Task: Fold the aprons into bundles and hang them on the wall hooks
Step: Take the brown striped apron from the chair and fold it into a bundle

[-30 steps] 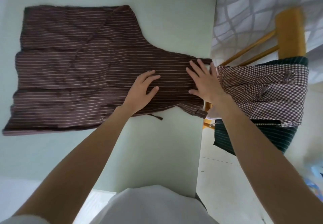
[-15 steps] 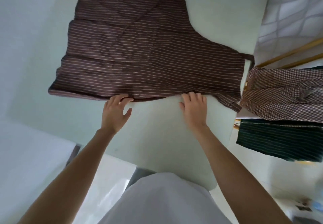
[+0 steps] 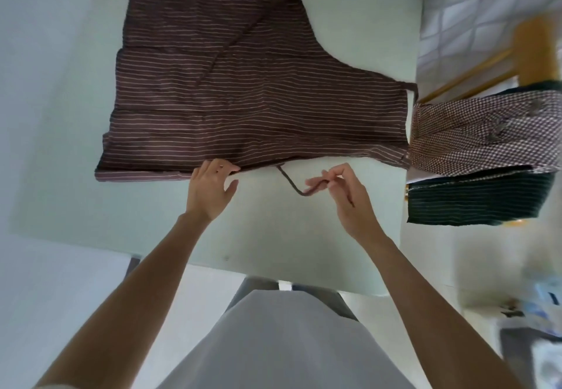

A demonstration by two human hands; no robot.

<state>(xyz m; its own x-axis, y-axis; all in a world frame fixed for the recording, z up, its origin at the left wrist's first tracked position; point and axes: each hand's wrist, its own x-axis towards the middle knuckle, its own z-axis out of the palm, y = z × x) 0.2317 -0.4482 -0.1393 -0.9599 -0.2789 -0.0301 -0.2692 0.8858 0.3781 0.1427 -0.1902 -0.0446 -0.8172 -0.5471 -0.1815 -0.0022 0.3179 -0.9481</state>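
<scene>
A brown apron with thin pale stripes (image 3: 252, 90) lies flat on the pale green table (image 3: 273, 230), folded lengthwise with its bib toward the right edge. My left hand (image 3: 209, 191) rests at the apron's near edge, fingertips on the hem. My right hand (image 3: 343, 191) pinches the apron's thin brown tie strap (image 3: 296, 186), which runs out from under the near hem and loops on the table. No wall hooks are in view.
A brown checked apron (image 3: 483, 133) and a dark green striped one (image 3: 477, 197) hang over a wooden chair (image 3: 532, 48) just off the table's right edge. A patterned curtain or wall covering is at the back right. Blurred clutter lies on the floor at lower right.
Both hands slid off the apron's bib down to its near hem. My right hand then drew the tie strap out from under the hem and now pinches it.
</scene>
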